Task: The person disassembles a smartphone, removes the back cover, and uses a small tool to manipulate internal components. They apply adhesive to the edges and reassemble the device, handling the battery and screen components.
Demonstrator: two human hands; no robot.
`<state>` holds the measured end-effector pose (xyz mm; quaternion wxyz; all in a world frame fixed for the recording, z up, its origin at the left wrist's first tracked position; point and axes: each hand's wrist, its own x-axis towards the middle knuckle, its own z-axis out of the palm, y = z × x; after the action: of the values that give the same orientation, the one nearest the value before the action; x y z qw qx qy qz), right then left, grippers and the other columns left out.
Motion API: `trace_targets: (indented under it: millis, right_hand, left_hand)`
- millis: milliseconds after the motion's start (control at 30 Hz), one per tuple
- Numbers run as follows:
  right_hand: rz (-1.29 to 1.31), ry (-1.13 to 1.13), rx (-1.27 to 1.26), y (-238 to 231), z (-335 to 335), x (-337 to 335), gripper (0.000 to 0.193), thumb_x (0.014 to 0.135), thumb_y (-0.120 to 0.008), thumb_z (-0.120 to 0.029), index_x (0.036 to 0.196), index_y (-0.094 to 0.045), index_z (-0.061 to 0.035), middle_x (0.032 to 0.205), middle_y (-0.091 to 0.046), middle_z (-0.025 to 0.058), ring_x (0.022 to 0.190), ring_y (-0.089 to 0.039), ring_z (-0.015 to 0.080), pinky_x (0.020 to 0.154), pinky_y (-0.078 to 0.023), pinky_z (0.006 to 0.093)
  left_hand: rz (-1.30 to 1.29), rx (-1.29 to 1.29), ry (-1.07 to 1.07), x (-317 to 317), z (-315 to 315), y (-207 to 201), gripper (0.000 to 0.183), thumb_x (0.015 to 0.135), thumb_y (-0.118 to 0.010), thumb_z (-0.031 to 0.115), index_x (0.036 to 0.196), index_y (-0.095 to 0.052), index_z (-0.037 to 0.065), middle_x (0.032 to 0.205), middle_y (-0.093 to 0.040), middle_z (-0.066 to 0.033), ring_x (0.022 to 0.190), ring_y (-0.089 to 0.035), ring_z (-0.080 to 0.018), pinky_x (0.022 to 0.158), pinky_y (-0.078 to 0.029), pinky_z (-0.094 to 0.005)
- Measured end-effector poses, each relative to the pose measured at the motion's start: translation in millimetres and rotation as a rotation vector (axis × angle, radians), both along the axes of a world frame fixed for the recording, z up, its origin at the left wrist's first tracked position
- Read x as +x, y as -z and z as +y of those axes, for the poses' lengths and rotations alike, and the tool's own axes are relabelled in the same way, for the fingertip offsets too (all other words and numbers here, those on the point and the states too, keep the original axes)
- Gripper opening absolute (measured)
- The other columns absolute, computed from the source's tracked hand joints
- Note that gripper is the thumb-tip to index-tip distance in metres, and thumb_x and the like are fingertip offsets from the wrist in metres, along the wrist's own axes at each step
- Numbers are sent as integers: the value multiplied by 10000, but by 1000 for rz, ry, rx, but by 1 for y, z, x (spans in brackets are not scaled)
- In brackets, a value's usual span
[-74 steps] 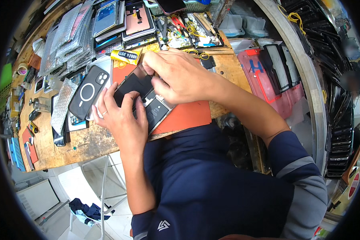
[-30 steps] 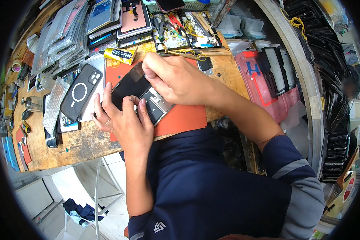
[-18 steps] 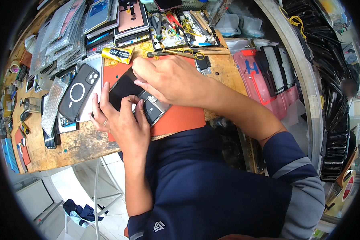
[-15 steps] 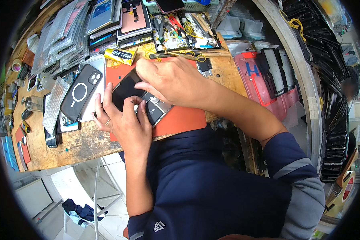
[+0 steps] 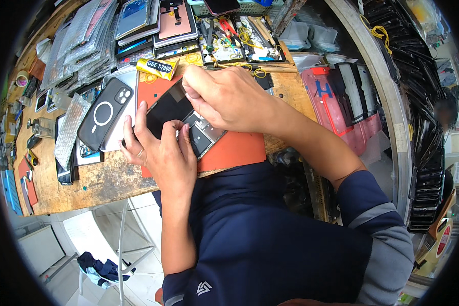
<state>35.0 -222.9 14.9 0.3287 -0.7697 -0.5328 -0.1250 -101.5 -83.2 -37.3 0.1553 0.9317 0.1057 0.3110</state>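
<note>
An opened phone lies on an orange mat (image 5: pixel 239 152), its black display (image 5: pixel 163 113) turned out to the left beside the body (image 5: pixel 205 137), where the dark battery and metal inner parts show. My left hand (image 5: pixel 167 155) grips this phone: the outer fingers go round the display's left edge, while thumb and index finger meet at the seam between display and body. Over the body's far end is my right hand (image 5: pixel 234 99), with its fingers curled into a pinch. Whatever sits in that pinch is hidden by the fingers.
A yellow glue tube (image 5: pixel 157 68) lies beyond the phone. To the left is a black phone case with a white ring (image 5: pixel 104 113). Parts trays (image 5: pixel 219 41), stacked tablets (image 5: pixel 176 25) and bubble-wrapped packs (image 5: pixel 81 46) line the back. Red-pink cases (image 5: pixel 336 109) stand right.
My right hand has moved slightly right and away from the display, so more of the display's far corner shows. My left hand keeps its grip on the phone.
</note>
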Motion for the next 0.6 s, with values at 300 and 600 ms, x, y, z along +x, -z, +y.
trace_targets:
  millis: [300,600]
  right_hand:
    - [-107,90,-155,2,2,-9,223,837,-706,-57,987,-545,-22,792,-681,142,707,-710,391,591,-547,468]
    - [91,-72,-38,-14,-4,-4,239,826,-638,-19,1023,-507,-56,894,-623,132,869,-637,393,735,-483,502]
  left_hand:
    - [21,-14,0,-1,0,-1,76,895,-798,167,952,-749,156,1631,-418,-162,1526,-279,-460,1191,-146,-698]
    - [-29,-29,22,-2,2,0,77,859,-837,179,925,-800,194,1618,-450,-138,1523,-295,-449,1203,-146,-656]
